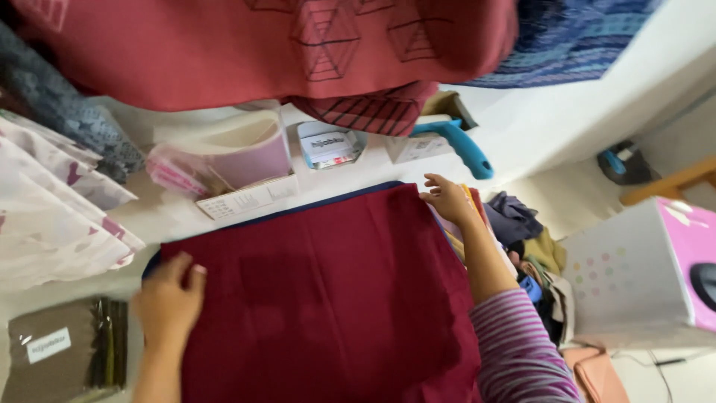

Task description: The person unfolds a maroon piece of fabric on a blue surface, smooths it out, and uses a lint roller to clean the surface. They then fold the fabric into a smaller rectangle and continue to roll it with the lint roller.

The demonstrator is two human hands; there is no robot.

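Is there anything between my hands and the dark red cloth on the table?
Nothing visible. The left hand lies flat on the dark red cloth at its left edge, and the right hand touches its far right corner. The white boxes sit beyond the cloth's far edge.

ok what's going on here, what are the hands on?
A person has both hands flat on a dark red cloth spread on a white table. The left hand presses its left edge; the right hand rests at its far right corner. A dark blue cloth shows beneath it. More fabrics hang above, with a packaged item nearby.
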